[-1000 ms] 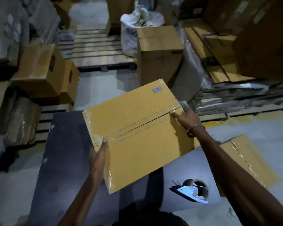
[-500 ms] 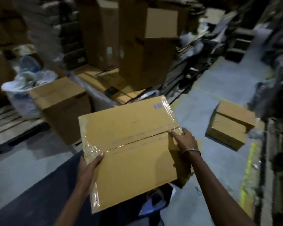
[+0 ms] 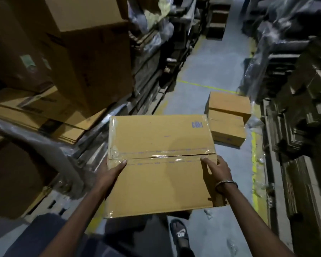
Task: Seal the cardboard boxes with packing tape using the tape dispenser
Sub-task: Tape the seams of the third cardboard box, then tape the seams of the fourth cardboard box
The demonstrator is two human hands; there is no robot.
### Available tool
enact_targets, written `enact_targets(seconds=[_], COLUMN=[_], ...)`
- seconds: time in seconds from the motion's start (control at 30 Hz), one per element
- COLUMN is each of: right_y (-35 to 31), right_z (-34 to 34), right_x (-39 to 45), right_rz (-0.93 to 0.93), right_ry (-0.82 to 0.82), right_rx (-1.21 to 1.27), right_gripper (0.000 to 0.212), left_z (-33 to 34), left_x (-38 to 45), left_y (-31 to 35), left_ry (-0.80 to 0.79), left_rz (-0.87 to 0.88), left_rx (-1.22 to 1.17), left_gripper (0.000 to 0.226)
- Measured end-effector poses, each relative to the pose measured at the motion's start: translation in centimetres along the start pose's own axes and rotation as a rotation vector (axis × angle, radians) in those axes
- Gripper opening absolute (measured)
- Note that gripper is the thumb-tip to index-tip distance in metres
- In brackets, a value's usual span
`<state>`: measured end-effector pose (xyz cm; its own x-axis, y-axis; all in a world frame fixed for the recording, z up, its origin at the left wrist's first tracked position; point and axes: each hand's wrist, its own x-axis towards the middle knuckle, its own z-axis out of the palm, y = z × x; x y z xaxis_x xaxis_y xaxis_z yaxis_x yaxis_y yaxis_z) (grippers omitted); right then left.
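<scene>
Overhead, hands [image 3: 218,168] gripping taped box [image 3: 161,182], blue stamp [image 3: 197,124] illegible

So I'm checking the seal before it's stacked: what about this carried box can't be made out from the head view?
- Underside and far sides of the tan taped cardboard box: hidden by its own top.
- Fingers of the left hand and right hand below the box: covered by it.
- Small blue print: too small to read.
- Tape dispenser: out of frame.

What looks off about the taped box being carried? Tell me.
On the flat brown cardboard box, the clear packing tape along the centre seam is wrinkled and puckered, worst at its left end. The flaps meet slightly unevenly near the right hand. No tears are visible.
</scene>
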<state>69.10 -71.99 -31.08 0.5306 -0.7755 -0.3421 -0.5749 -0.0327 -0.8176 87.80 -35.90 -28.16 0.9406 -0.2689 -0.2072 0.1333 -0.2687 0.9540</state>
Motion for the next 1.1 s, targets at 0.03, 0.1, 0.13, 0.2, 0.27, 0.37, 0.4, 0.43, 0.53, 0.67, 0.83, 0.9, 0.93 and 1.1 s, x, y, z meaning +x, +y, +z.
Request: enact_targets(seconds=[0.03,0.1,0.13,0.2,0.27,0.37,0.4,0.43,0.53,0.67,0.83,0.9,0.93,1.1], right_y=[0.9,3.1,4.3,6.8,9.5,14.6,16.9,19.2,25.3,27.4,26.0,23.9,22.9,14.5], right_z=[0.7,2.7,3.7,5.9,8.2,11.2,12.1,12.9,14.7,16.3,16.1,15.7,15.5,16.1], right_x=[3.5,10.3,13.2,18.5,23.0,28.7,30.7,32.6,37.1,39.1,38.7,37.0,36.0,28.2], right_rz=[0.031,0.093,0.13,0.181,0.225,0.28,0.297,0.327,0.39,0.425,0.415,0.346,0.285,0.133], right_ry=[-0.003,-0.012,-0.016,-0.022,-0.034,-0.093,-0.118,-0.145,-0.224,-0.229,-0.168,-0.091,-0.056,-0.145], right_rx=[0.001,0.025,0.043,0.074,0.077,0.066,0.046,0.02,-0.019,-0.009,-0.048,-0.173,-0.239,-0.422], right_gripper=[0.057,0.052,0.05,0.049,0.051,0.07,0.082,0.093,0.112,0.11,0.079,0.069,0.067,0.048], left_z=[2.2,6.0,7.8,11.6,15.7,20.6,21.9,22.7,25.5,28.5,27.0,26.7,26.5,24.5], left_x=[3.4,10.7,14.2,20.5,25.4,31.3,33.0,34.9,39.3,40.9,40.6,39.0,37.8,29.9], left_y=[-1.1,-4.5,-6.5,-10.6,-13.9,-18.9,-20.6,-22.7,-28.9,-33.0,-32.1,-30.6,-29.8,-23.2], left_ry=[-0.018,-0.05,-0.056,-0.035,-0.014,-0.039,-0.058,-0.069,-0.158,-0.321,-0.385,-0.373,-0.368,-0.344], left_rz=[-0.023,-0.093,-0.137,-0.199,-0.22,-0.2,-0.181,-0.165,-0.131,-0.104,-0.204,-0.216,-0.215,-0.216], left_rx=[0.04,0.124,0.17,0.299,0.442,0.557,0.577,0.585,0.676,0.889,0.87,0.94,0.989,0.94], left_gripper=[0.059,0.062,0.067,0.079,0.077,0.069,0.068,0.067,0.088,0.117,0.119,0.114,0.11,0.082])
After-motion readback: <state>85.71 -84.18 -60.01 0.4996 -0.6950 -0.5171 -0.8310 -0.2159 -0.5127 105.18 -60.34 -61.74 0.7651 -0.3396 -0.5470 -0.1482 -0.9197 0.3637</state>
